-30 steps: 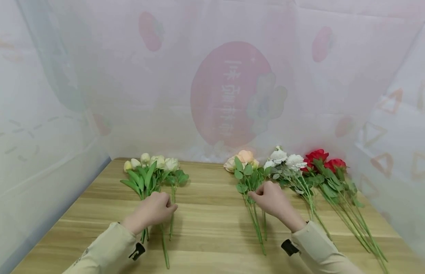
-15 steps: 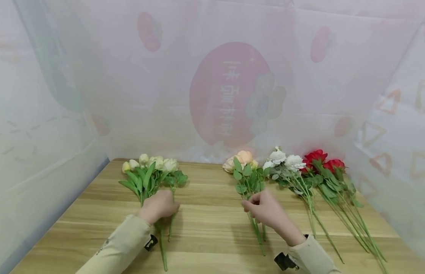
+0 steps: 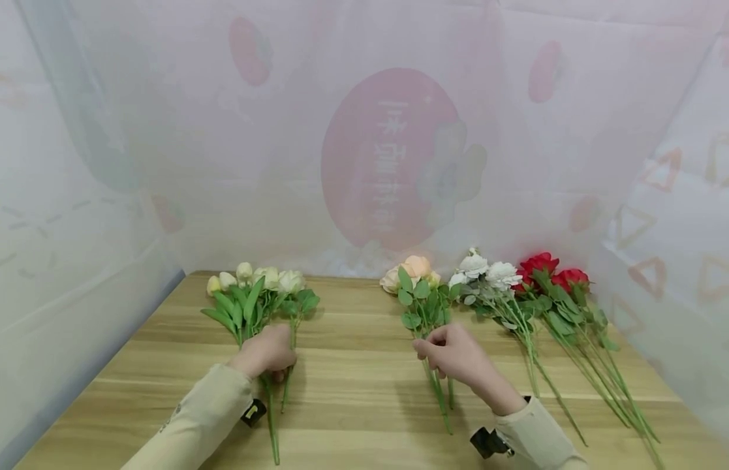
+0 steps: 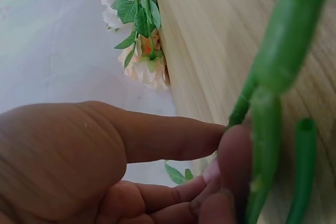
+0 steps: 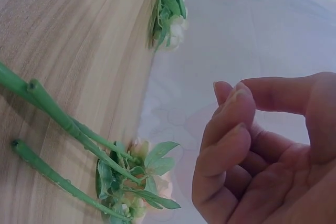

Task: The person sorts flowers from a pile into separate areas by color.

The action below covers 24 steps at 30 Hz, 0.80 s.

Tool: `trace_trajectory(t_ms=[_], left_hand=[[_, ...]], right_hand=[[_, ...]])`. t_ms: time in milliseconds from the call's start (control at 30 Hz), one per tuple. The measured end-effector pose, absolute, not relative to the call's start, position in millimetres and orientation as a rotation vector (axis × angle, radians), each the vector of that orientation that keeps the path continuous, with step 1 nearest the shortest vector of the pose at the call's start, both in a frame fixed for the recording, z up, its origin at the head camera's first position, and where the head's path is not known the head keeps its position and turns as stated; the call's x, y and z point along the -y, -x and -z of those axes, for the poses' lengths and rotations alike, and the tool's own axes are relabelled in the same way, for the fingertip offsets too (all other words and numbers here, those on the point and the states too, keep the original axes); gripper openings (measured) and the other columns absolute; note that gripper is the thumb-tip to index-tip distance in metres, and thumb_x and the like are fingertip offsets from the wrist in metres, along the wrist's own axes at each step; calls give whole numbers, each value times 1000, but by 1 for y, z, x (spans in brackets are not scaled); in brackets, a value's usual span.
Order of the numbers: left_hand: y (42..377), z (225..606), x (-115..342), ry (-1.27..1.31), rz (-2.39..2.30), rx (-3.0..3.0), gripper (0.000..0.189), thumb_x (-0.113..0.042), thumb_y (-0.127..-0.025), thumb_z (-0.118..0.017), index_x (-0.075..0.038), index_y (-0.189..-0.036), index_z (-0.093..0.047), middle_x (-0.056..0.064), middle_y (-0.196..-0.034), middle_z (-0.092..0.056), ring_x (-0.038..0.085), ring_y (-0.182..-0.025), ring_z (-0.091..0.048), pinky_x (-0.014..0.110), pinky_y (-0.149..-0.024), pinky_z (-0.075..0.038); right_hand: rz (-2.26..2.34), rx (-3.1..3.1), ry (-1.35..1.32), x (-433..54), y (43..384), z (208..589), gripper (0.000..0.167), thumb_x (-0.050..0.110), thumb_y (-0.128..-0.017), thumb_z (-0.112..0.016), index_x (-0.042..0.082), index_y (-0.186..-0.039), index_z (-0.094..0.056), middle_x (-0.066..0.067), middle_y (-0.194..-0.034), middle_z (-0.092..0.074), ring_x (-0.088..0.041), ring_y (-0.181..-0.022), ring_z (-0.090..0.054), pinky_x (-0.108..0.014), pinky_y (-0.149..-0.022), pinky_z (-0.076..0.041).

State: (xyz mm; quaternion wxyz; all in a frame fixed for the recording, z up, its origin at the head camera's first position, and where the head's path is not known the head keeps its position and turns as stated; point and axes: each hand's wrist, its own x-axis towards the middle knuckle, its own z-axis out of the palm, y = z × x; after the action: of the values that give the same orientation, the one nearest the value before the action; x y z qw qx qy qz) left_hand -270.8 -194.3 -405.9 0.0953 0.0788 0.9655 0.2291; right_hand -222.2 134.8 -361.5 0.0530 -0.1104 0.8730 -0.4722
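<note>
Under my left hand (image 3: pixel 267 350) lie yellow and white tulips (image 3: pixel 228 281) and cream-white flowers (image 3: pixel 290 282) with green leaves, their stems partly hidden by the hand. The left wrist view shows its thumb and forefinger pinching a thin green flower stem (image 4: pixel 242 106), with thicker stems close in front. Over the stems of the peach roses (image 3: pixel 419 266) is my right hand (image 3: pixel 456 358). Its fingers are loosely curled and the palm holds nothing in the right wrist view, where the cut ends of the rose stems (image 5: pixel 63 116) show to the left.
White flowers (image 3: pixel 502 275) and red roses (image 3: pixel 540 264) lie to the right, their long stems running toward the front right. All rest on a wooden table (image 3: pixel 352 405). A printed cloth (image 3: pixel 270 163) stands behind and along both sides.
My left hand has shifted slightly right, then a little back, along the left bunch. The right hand has drawn a little left and down from the peach rose leaves. The flowers stay about where they were.
</note>
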Motion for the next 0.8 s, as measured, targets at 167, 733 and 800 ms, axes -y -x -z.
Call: trace_trajectory(t_ms=[167, 733, 800], left_hand=[[271, 404, 195, -232, -702, -2842, 19, 2, -83, -53, -4, -66, -58, 6, -49, -59, 17, -42, -55, 24, -39, -33], [262, 383, 183, -439, -1000, -2876, 48, -7, -94, -55, -13, -47, -43, 7, -48, -59, 7, -37, -24, 22, -40, -23], [259, 381, 179, -465, -1066, -2874, 44, -9, -95, -56, -13, -52, -46, 6, -51, -60, 9, -37, -33, 23, -41, -27]], right_hand=[[1416, -2660, 335, -135, 223, 361, 28, 21, -97, -64, 5, -74, -70, -5, -55, -53, -13, -45, -47, -25, -44, -34], [1427, -2636, 336, -136, 223, 363, 28, 22, -97, -64, 5, -76, -71, -10, -58, -56, -13, -45, -48, -24, -43, -34], [1437, -2625, 341, -136, 223, 363, 27, 22, -97, -64, 5, -76, -71, -10, -58, -56, -14, -46, -48, -24, -43, -34]])
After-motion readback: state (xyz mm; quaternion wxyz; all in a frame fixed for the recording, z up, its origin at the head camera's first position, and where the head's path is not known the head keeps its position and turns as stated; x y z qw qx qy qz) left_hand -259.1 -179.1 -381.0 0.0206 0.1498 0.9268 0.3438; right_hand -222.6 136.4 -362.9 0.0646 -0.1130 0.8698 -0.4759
